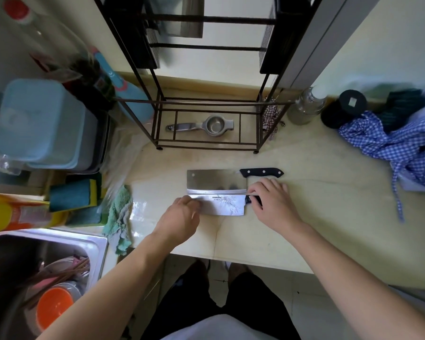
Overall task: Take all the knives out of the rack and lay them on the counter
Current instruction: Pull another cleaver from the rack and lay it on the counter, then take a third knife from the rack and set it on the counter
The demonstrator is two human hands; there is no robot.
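Two cleavers lie side by side on the pale counter [304, 217], in front of the dark metal rack [206, 101]. The far cleaver [213, 180] has a plain blade and a black riveted handle pointing right. The near cleaver [228, 204] has printed lettering on its blade. My right hand [270, 200] is closed around the near cleaver's black handle. My left hand [182, 212] rests its fingertips on the blade's left end. Another blade hangs high in the rack [189, 18], blurred.
A metal lemon squeezer [206, 126] lies on the rack's bottom shelf. Blue containers [42, 123], sponges and a green cloth [120, 217] sit left; a sink [34, 266] with dishes is lower left. A steel jar [307, 106], black lid and checked cloth [402, 141] occupy the right.
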